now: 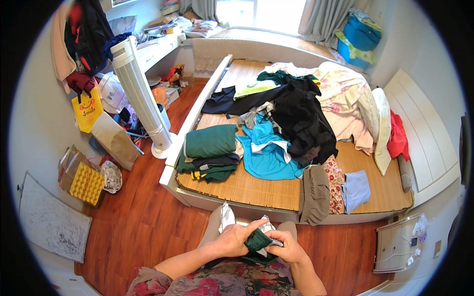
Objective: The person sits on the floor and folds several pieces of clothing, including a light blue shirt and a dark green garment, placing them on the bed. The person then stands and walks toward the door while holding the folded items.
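In front of my lap I hold a small dark green and white garment (257,240), bunched up so that its kind is hard to tell. My left hand (232,240) is closed on its left side with the thumb stretched across the top. The fingers of my right hand (290,249) pinch its right edge, where a greyish-white strip shows. Beyond my knees, on the bed mat (266,193), lies a folded stack with a dark green garment (211,140) on top. A crumpled blue shirt (264,155) and a heap of black clothes (301,116) lie to its right.
Folded brown shorts (314,195), a floral cloth (335,185) and a light blue cloth (355,191) lie along the bed's near edge. A white tower fan (140,93) stands left of the bed. Bags and a yellow egg tray (87,183) stand by the left wall.
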Tool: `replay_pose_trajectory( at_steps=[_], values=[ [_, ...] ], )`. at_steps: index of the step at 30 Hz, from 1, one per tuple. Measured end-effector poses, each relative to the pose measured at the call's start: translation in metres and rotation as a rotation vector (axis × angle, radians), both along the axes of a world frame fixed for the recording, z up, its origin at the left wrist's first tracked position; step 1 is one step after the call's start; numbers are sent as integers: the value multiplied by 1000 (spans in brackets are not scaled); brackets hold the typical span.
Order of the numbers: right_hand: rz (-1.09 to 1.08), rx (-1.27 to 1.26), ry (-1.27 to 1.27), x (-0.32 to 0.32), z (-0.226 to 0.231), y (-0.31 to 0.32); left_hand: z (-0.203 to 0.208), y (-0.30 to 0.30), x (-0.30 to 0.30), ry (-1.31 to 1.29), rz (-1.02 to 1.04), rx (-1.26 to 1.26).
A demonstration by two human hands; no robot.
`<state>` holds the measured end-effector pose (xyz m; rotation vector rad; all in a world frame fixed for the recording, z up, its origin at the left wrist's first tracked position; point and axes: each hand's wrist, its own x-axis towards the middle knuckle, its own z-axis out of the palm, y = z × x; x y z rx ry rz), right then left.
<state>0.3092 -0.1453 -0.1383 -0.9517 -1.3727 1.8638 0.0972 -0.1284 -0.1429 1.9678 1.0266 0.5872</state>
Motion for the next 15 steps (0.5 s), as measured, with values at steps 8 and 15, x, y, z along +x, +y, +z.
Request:
replay_pose_trajectory(
  at_steps=[8,15],
  values=[
    [24,160,-264,3,19,-3,3,7,-12,-402,-20,-431],
    [-127,443,-553,3,3,9,6,1,-14,-742,-118,-815]
  ],
)
